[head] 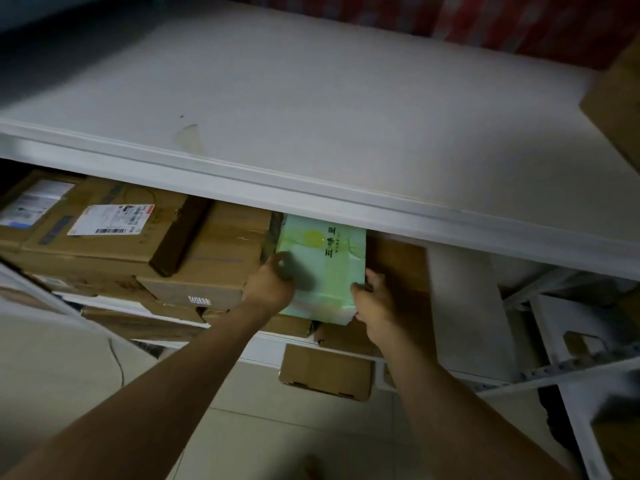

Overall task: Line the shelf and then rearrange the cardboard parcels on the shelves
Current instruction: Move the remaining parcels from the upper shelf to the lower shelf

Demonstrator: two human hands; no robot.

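The left hand (273,280) curled round the pale green parcel's (329,261) left edge, and the right hand (372,299) gripped its right edge. It sat among brown cardboard parcels (207,258), just under the white top shelf (311,98).

**Mint Green Among Browns**

The top shelf (311,98) is plain white, with a faint yellowish stain near its front edge. The green parcel (325,265) is pale mint with a yellow disc and dark characters. The cardboard parcels (214,258) are brown; one label (110,220) is white with black barcodes.
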